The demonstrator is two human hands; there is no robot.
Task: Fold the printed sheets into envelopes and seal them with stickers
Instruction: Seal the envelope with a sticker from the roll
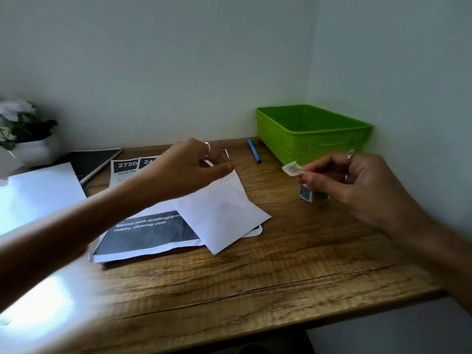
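My left hand (189,167) pinches the far corner of the folded white envelope (219,210), its grip closed on the paper's tip; the envelope lies at the surface's (281,272) centre, atop the printed sheets (148,236). At three o'clock from it, my right hand (347,180) pinches a small sticker (292,169) between thumb and fingertips. A green bin (314,134) sits at one o'clock.

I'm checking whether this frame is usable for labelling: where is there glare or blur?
Head view: strong glare whitens the table at lower left and the blank sheet; the left hand is slightly motion-blurred; the sticker in the right hand is soft, its print unreadable.
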